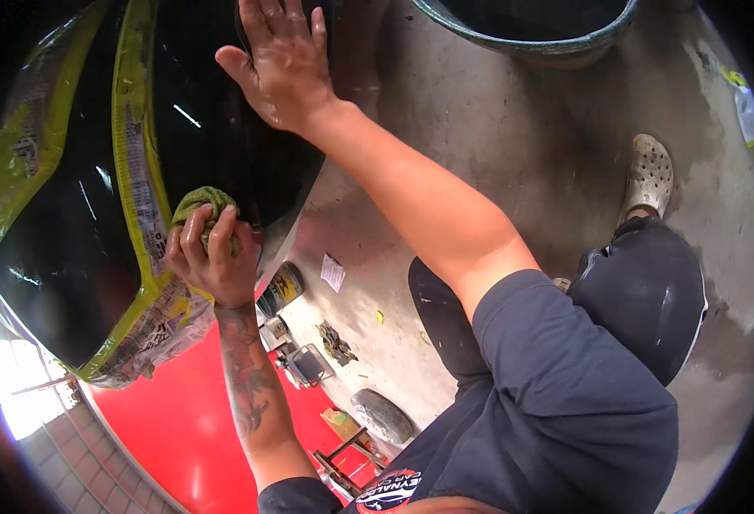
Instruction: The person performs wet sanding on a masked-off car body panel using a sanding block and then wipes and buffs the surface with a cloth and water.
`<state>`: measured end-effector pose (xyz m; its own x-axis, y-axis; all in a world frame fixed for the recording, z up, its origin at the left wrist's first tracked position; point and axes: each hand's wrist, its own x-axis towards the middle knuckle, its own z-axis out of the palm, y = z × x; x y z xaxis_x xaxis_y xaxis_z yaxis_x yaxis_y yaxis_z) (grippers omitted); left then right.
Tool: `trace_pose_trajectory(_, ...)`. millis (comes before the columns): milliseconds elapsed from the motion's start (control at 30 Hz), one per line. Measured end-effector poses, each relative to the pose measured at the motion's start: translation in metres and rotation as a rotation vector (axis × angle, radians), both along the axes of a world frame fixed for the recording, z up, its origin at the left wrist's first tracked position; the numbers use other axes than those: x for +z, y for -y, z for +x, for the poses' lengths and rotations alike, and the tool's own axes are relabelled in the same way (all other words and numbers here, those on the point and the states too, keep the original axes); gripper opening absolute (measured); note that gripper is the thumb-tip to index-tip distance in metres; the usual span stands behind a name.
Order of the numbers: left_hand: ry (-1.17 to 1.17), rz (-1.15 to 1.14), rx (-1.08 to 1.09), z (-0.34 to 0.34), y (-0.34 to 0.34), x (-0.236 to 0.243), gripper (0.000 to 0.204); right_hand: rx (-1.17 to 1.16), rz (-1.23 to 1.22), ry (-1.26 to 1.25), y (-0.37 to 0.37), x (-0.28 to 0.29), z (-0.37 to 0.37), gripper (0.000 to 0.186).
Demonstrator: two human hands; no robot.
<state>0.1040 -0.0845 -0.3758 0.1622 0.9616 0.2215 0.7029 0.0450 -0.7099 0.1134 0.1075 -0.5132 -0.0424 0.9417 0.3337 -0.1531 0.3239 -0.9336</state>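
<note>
A glossy black car body panel [201, 150] fills the upper left, with wet-looking streaks of light on it. My left hand [214, 261] has its fingers curled over a bunched green cloth [204, 202] against the panel, beside a strip of masking paper. My right hand [284, 73], thumb and fingers spread, lies on or just over the panel near its right edge; whether the palm touches cannot be told. Yellow-green masking tape [122, 94] borders the printed paper [135, 150] that runs down the panel and around its lower corner.
A large round tub [527, 38] with dark contents stands at the top. On the concrete floor [514, 103] lie a paper scrap [332, 272], a tin can [281, 287], a dark oval object [382, 415] and a low wooden stool [347, 458]. A red surface [171, 428] is below the panel.
</note>
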Motion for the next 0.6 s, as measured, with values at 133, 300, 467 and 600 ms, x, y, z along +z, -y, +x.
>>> trace_pose_trajectory(133,-0.012,0.025,-0.028,-0.002,0.0,0.0,0.031,0.242,0.039,-0.029,0.082,-0.006,0.01,0.079)
trace_pose_trajectory(300,-0.02,0.025,-0.007,0.0,0.006,0.003,0.029,0.243,0.117,-0.018,0.073,-0.022,0.008,0.076)
trace_pose_trajectory(467,0.0,0.005,-0.006,-0.003,0.004,-0.001,0.023,0.071,0.083,-0.109,-0.06,-0.005,-0.014,0.073)
trace_pose_trajectory(600,0.052,-0.009,0.001,-0.003,0.004,-0.002,0.021,0.056,0.09,-0.067,-0.065,-0.004,-0.007,0.072)
